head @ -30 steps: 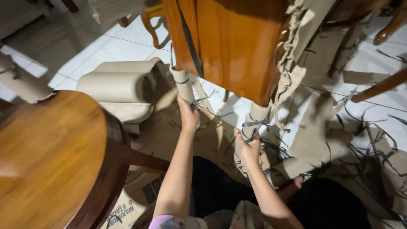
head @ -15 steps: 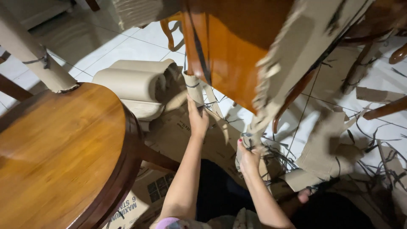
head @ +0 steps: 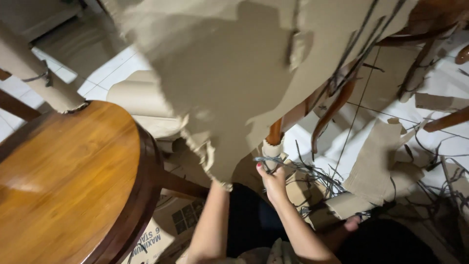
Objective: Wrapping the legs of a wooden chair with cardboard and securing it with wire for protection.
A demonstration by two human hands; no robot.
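Observation:
A large torn sheet of brown wrapping paper [head: 220,73] hangs across the upper middle and hides most of the orange-brown wooden chair behind it. Below its edge one chair leg [head: 274,132] sticks out, its foot still wrapped in paper [head: 272,148] and tangled with grey strapping. My right hand [head: 273,181] is closed around that wrapped foot and the strapping. My left forearm [head: 211,220] reaches up under the paper sheet, and the left hand itself is hidden behind it.
A round polished wooden table [head: 63,176] fills the left, with a paper-wrapped leg [head: 29,73] standing on it. Rolled brown paper [head: 139,98] lies behind, flattened cardboard [head: 161,230] below. Torn paper [head: 381,156] and black straps [head: 317,176] litter the white tiles; another wooden leg [head: 447,120] is at right.
The chair has tipped toward me, so the loose paper sheet now covers the view and hides my left hand. My right hand stays on the wrapped leg foot.

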